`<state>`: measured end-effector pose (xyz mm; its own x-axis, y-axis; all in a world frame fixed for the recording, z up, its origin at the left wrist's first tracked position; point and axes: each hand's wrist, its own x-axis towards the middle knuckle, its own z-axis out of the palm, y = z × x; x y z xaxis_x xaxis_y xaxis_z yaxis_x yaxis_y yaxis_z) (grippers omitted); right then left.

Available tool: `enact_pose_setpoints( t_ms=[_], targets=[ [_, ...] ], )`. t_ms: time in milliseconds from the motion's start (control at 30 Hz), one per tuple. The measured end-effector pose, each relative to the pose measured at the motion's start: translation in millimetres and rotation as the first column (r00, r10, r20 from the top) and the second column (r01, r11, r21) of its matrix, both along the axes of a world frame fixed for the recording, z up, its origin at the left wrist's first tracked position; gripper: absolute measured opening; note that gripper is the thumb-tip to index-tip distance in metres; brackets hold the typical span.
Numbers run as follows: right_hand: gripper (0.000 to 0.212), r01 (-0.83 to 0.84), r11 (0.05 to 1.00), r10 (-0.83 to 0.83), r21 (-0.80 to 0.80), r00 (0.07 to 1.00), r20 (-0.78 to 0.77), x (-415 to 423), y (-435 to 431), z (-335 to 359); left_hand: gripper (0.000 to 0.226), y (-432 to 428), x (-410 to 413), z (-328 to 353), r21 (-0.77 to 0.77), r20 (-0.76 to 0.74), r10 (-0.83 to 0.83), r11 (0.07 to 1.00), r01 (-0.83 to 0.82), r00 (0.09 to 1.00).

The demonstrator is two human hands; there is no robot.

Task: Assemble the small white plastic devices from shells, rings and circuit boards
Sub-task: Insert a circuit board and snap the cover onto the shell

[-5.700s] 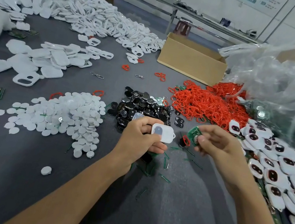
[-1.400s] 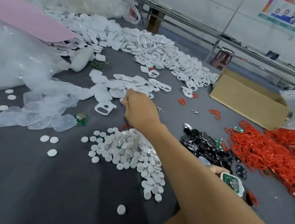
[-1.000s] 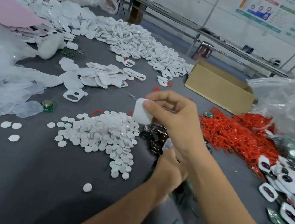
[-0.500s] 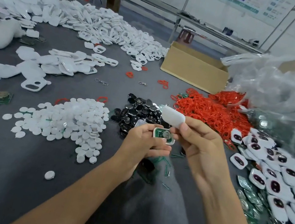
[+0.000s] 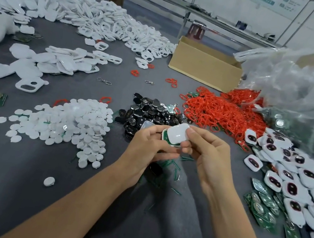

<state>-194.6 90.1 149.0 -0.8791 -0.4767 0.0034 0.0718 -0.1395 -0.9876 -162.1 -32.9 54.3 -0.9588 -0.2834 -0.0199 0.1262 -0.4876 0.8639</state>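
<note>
Head view, nearest first: both forearms are seen reaching forward over the grey table (image 5: 13, 188) and meeting just ahead of its middle. A lower shell (image 5: 165, 140), with the green edge of a circuit board showing inside it, is gripped from the left by the curled fingers of the left hand (image 5: 147, 146). A white cover shell (image 5: 177, 135) is pinched by the right hand (image 5: 210, 155), thumb on top. It is laid on the lower shell, touching it but offset toward the far right, so that a green strip is left bare at the near-left edge. Both long axes appear to run near-left to far-right, roughly aligned. The closing step is judged to turn on that offset: the cover would have to be slid toward the left hand, then pressed home. Neither hand is nearer, as both are on the work. Beyond lie black parts (image 5: 149, 109), white discs (image 5: 72, 120), red rings (image 5: 222, 113) and, farthest, a cardboard box (image 5: 204, 68).
</note>
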Motion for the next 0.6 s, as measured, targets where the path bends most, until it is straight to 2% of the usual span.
enact_pose_setpoints(
  t_ms=[167, 333, 600],
  targets=[
    [0.009, 0.039, 0.999, -0.039, -0.036, 0.999, 0.018, 3.7, -4.1, -1.6, 0.062, 4.3, 20.1, 29.0, 0.041, 0.015, 0.067, 0.997, -0.068, 0.998],
    [0.008, 0.069, 0.998, -0.069, -0.008, 0.998, -0.003, 5.7, -5.7, -3.7, 0.029, 8.9, 35.0, 50.4, 0.041, 0.055, 0.12, 0.992, -0.122, 0.991],
    [0.008, 0.214, 0.956, -0.201, -0.201, 0.976, 0.083, -5.8, 6.4, 0.5, 0.026, 9.2, 39.4, 59.4, 0.056, 0.108, 0.178, 0.981, -0.185, 0.978]
  ],
)
